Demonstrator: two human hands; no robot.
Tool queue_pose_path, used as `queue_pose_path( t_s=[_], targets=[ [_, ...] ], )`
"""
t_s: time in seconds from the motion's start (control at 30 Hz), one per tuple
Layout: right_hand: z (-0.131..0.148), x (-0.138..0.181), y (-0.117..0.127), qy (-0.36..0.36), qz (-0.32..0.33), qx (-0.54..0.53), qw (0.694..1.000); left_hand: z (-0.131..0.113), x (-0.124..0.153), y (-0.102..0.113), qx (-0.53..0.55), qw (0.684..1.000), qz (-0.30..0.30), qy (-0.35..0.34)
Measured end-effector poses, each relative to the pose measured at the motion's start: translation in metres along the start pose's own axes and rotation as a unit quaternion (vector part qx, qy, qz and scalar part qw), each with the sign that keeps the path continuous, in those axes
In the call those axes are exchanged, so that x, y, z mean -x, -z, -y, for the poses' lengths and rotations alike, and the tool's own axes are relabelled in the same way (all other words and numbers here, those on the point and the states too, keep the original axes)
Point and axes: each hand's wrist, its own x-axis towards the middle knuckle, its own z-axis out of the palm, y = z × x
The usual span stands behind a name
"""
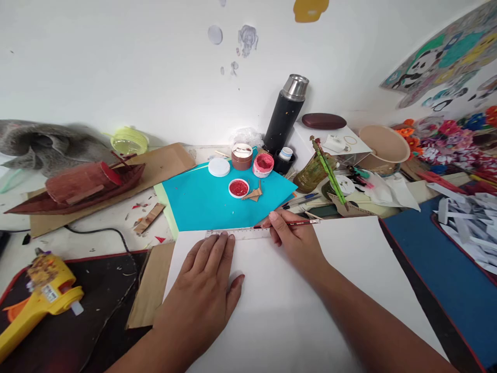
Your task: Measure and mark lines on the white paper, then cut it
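Left hand (205,277) flat on clear ruler (250,235): probably light, slippery, best pinned mid-length. Right hand (297,243) pinches red pencil (301,223).

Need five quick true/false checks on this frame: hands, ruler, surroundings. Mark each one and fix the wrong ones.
1. The right hand holds a red pencil. True.
2. The left hand is raised well above the paper. False: the left hand lies palm down on the white paper, fingertips at the ruler.
3. The ruler lies along the far edge of the white paper. True.
4. The glue gun is to the right of the paper. False: the yellow glue gun lies to its left.
5. The black flask has a silver cap on top. True.
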Motion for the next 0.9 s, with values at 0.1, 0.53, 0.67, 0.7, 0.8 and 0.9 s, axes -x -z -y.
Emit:
queue_pose_path(
  t_s=[0.1, 0.53, 0.67, 0.7, 0.8, 0.9],
  targets=[
    [0.0002, -0.0007, -0.0001, -0.005, 0.003, -0.003, 1.000, 0.0002, -0.0006, 0.0002, -0.007, 1.000, 0.000, -0.006],
    [0.0004, -0.0011, 0.0005, -0.009, 0.006, 0.008, 1.000, -0.0018, -0.0025, 0.0018, -0.014, 1.000, -0.003, -0.006],
    [0.0024, -0.0007, 0.0010, -0.012, 0.001, 0.010, 1.000, -0.0021, -0.0028, 0.0023, -0.012, 1.000, -0.001, -0.006],
    [0.0030, -0.0008, 0.0013, -0.012, 0.000, 0.010, 1.000, -0.0022, -0.0028, 0.0021, -0.013, 1.000, -0.002, -0.006],
    [0.0049, -0.0012, 0.0017, -0.012, -0.004, 0.005, 1.000, -0.0029, -0.0028, 0.0017, -0.016, 1.000, -0.002, -0.004],
    [0.0058, -0.0013, 0.0014, -0.015, -0.005, 0.000, 1.000, -0.0043, -0.0031, 0.0021, -0.016, 1.000, -0.005, 0.002]
  ],
)
